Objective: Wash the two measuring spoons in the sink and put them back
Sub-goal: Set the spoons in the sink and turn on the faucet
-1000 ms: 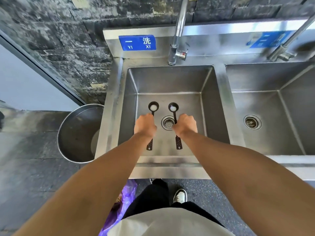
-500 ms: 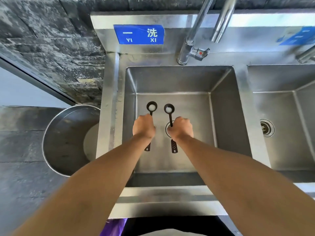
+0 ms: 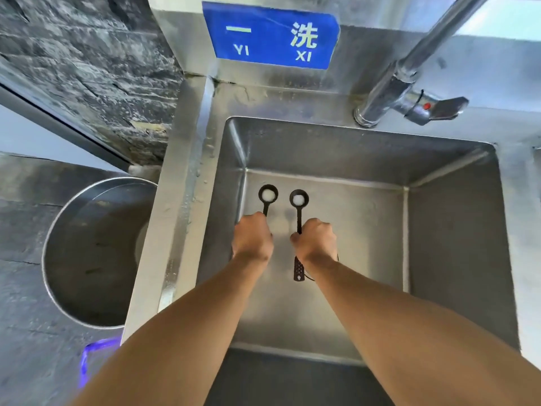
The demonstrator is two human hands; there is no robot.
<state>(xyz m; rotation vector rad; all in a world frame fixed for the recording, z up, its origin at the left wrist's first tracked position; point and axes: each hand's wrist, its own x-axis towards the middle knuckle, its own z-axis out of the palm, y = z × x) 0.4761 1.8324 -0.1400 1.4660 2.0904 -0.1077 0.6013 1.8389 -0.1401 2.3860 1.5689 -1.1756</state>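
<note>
Closer over the sink (image 3: 450,230) than before. Left hand (image 3: 253,237) grips left measuring spoon (image 3: 268,196), right hand (image 3: 317,240) grips right measuring spoon (image 3: 299,199), both holding white powder. Washing not begun; next, faucet lever (image 3: 439,108).

Both bare forearms reach forward and downward from the lower edge of the view, drawing closer together toward the wrists. The left hand (image 3: 253,240) shows its back to the camera, fingers curled under into a fist that grips a slim black handle emerging past its knuckles. The right hand (image 3: 317,240) sits just beside it at about the same height, likewise fisted round a second black handle, knuckles up. The two hands are near each other but apart.
</note>
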